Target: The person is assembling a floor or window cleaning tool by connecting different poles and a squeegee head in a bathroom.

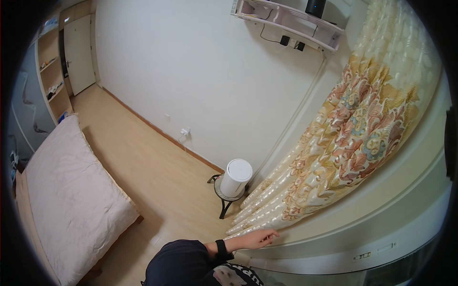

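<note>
My left hand (262,239) reaches out from a dark short sleeve at the lower middle, a black band (222,249) round its wrist. Its fingers are loosely bent and apart, with nothing seen in them. Just beyond it hangs the lower part of a cream curtain (353,128) with a gold, red and blue flower pattern. Whether the fingertips touch the cloth or the pale ledge beside it, I cannot tell. My right hand is out of sight.
A white cylindrical appliance (236,177) stands on a small black-legged round table (220,189) by the wall. At left is a bed with a pale pink cover (76,190). A white wall shelf (291,24) holds a black device. A window frame (334,261) runs along the lower right.
</note>
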Motion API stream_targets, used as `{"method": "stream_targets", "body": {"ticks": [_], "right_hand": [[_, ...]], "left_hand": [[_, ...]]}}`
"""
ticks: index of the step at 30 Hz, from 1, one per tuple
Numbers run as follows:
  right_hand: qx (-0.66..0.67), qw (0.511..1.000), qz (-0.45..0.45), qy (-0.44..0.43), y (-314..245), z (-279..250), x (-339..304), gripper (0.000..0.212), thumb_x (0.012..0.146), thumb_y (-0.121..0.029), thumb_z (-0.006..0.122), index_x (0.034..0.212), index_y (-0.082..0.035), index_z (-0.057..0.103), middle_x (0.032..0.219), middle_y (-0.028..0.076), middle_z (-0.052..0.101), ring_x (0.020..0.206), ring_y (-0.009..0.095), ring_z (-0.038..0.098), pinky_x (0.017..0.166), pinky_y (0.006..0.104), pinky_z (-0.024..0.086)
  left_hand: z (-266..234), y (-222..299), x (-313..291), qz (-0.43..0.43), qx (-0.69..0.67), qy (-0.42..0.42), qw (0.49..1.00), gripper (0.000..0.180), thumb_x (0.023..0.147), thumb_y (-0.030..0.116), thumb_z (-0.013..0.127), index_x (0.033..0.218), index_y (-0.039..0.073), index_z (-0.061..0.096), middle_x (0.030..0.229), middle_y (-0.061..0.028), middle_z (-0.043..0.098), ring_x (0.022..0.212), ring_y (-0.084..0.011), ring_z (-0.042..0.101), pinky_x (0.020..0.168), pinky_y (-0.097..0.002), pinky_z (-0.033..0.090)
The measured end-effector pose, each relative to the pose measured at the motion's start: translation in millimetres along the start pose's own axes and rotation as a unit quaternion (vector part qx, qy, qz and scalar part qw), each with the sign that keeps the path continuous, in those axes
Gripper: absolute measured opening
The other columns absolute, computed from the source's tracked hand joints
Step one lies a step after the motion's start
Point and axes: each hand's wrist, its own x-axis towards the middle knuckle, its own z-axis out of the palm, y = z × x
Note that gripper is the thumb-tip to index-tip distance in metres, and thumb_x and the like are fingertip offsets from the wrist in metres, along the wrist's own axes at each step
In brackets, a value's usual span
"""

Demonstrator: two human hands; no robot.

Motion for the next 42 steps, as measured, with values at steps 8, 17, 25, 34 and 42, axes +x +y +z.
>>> {"method": "stream_targets", "body": {"ticks": [8,17,25,34,42], "right_hand": [[-0.093,0.959,-0.228,0.141,-31.9,-14.3,1.7,0.062,0.082,-0.04,0.037,0.126,0.002,0.025,0.115,0.034,0.034,0.085,0.046,0.042,0.069,0.0496,0.034],[-0.045,0.983,-0.157,0.082,-30.0,-14.4,-1.1,0.067,0.08,-0.046,0.037,0.126,0.002,0.025,0.118,0.032,0.033,0.096,0.045,0.039,0.077,0.0482,0.033],[-0.029,0.989,-0.124,0.075,-34.5,-18.9,-6.6,0.064,0.08,-0.044,0.041,0.123,0.002,0.03,0.116,0.029,0.036,0.099,0.041,0.04,0.08,0.0448,0.035],[0.035,0.967,-0.189,0.165,-33.7,-13.8,-12.9,0.047,0.08,-0.027,0.051,0.116,0.002,0.041,0.107,0.022,0.048,0.09,0.032,0.051,0.074,0.0372,0.043],[0.156,0.983,-0.089,0.041,-30.2,13.1,-46.4,0.033,0.075,-0.014,0.061,0.106,-0.005,0.055,0.091,0.015,0.058,0.079,0.023,0.054,0.069,0.0301,0.045]], "left_hand": [[0.1,-10.5,2.8,0.023,-0.011,0.008,1.0,0.024,0.082,0.012,0.042,0.106,0.007,0.043,0.07,-0.0082,0.051,0.064,-0.0191,0.051,0.059,-0.0299,0.04],[-2.2,-11.4,6.2,-0.006,-0.009,-0.036,0.999,0.026,0.083,0.01,0.042,0.108,0.005,0.042,0.076,-0.0061,0.053,0.071,-0.0139,0.052,0.064,-0.0255,0.041],[-0.8,-21.0,7.4,0.013,-0.026,-0.014,0.999,0.027,0.081,0.01,0.043,0.108,0.007,0.043,0.074,-0.0064,0.052,0.067,-0.017,0.052,0.061,-0.0278,0.041],[-10.5,-25.5,18.4,0.026,-0.041,-0.007,0.999,0.026,0.08,0.008,0.044,0.106,0.005,0.043,0.072,-0.0058,0.05,0.065,-0.0163,0.05,0.06,-0.0269,0.04],[-20.3,-19.3,20.7,0.026,-0.01,-0.019,0.999,0.025,0.082,0.008,0.043,0.106,0.005,0.043,0.072,-0.0066,0.05,0.064,-0.0164,0.05,0.06,-0.0274,0.04]]}}
